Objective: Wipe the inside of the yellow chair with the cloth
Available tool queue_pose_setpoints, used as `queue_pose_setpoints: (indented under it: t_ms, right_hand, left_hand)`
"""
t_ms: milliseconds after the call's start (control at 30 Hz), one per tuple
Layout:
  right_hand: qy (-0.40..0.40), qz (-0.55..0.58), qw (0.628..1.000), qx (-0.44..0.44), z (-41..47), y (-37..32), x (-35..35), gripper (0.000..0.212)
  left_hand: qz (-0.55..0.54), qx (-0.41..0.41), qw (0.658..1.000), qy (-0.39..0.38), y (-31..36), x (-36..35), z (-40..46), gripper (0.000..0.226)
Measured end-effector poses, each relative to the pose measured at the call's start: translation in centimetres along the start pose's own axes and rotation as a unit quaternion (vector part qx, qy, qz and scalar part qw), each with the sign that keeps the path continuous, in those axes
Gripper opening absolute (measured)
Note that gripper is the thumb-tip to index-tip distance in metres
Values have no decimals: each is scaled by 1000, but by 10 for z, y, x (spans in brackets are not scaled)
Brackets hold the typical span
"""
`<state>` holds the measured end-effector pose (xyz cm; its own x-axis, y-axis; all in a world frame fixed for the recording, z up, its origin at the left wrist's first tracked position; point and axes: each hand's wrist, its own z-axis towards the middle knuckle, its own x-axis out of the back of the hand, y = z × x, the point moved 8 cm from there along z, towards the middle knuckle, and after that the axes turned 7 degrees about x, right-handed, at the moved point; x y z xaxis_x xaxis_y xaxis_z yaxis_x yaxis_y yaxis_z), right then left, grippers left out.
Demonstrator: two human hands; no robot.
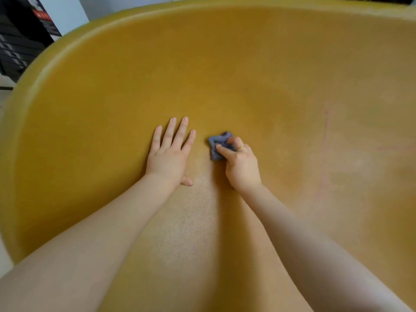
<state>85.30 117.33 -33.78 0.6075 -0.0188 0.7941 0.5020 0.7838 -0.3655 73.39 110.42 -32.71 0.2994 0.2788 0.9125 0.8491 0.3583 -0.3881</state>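
The yellow chair [281,75] fills almost the whole head view, its curved inner shell rising to a rounded rim at the top and left. My right hand [242,165] presses a small crumpled blue-grey cloth [218,145] against the middle of the seat, fingers closed over it; a gold ring shows on one finger. My left hand [170,154] lies flat on the chair just left of the cloth, fingers spread, holding nothing. Both forearms reach in from the bottom edge.
A faint pink line [325,154] runs down the chair's inside at the right. Beyond the rim at the upper left stand dark stacked boxes [18,46] and a pale wall [65,12]. A strip of light floor [4,264] shows at the far left.
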Motion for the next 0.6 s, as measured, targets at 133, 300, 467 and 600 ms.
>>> queue_pose_setpoints:
  t_ms: [133,300,467,600]
  right_hand:
    - [-77,76,993,46,-48,-38,-18,33]
    - [-101,90,984,113,-79,-69,-17,35]
    - [-5,7,1000,29,-23,-21,-16,26]
    - [27,-20,998,-44,-6,-5,-16,26]
  left_hand:
    - [-23,-9,1000,3,-2,6,-7,116]
    - [-32,-29,999,-4,-7,2,-34,116]
    - [56,-18,998,-38,-29,-17,-53,125]
    - [46,-25,998,-28,-31,-21,-53,125]
